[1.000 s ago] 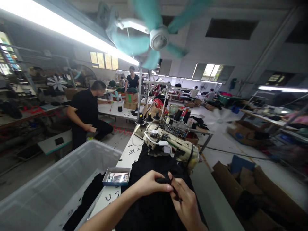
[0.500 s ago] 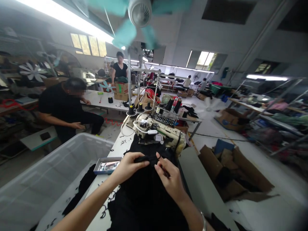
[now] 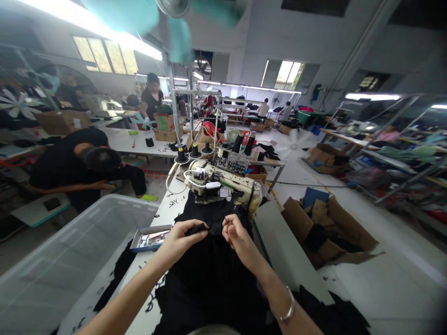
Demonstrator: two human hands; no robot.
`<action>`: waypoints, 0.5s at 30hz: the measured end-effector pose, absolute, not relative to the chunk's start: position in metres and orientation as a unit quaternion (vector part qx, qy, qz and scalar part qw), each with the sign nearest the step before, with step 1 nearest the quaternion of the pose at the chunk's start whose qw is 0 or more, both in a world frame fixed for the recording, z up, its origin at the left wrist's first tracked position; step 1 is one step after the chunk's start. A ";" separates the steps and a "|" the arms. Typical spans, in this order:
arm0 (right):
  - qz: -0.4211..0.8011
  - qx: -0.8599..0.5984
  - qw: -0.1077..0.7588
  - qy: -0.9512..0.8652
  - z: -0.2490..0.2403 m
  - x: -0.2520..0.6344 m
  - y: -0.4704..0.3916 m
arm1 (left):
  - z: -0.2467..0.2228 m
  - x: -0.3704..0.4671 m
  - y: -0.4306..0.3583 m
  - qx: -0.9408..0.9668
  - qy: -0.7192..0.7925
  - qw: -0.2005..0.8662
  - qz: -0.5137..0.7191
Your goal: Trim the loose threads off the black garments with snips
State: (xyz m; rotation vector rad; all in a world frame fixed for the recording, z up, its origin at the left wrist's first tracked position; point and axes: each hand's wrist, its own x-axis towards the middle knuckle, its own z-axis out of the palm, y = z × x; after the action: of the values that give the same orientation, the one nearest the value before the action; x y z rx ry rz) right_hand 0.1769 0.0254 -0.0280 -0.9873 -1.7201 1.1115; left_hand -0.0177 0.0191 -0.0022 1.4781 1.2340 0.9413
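Observation:
A black garment [image 3: 209,274] lies spread over the white sewing table [image 3: 172,207] in front of me. My left hand [image 3: 179,239] pinches a folded edge of the black fabric. My right hand [image 3: 237,239] grips the same edge a little to the right, with a silver bangle on that wrist. Just beyond both hands stands a cream sewing machine [image 3: 223,184], and the far end of the garment reaches under its head.
A large clear plastic bin [image 3: 70,251] stands at my left, holding black cloth. A small blue tray [image 3: 151,237] sits on the table beside my left hand. Thread cones [image 3: 193,151] rise behind the machine. Cardboard boxes [image 3: 328,228] lie at right. A person in black [image 3: 80,163] bends over at left.
The view has tipped down and shifted right. Both hands have moved up the garment toward the machine, still holding the fabric edge. The person at left has bent lower.

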 end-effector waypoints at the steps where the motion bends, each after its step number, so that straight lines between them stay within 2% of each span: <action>1: 0.434 -0.402 0.409 -0.695 -0.028 0.176 0.022 | -0.004 -0.018 0.019 0.595 0.508 0.481 0.396; 4: 0.392 -0.423 0.384 -0.720 -0.026 0.172 0.011 | -0.008 -0.016 0.019 0.571 0.511 0.486 0.421; 15: 0.351 -0.427 0.439 -0.708 -0.024 0.155 0.008 | -0.007 -0.011 0.014 0.593 0.487 0.491 0.412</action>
State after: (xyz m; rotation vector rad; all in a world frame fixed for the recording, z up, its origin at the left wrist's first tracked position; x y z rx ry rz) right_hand 0.1549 0.0084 -0.0244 -1.0622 -1.7601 0.8725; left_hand -0.0111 0.0136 -0.0068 1.4410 1.1820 1.0011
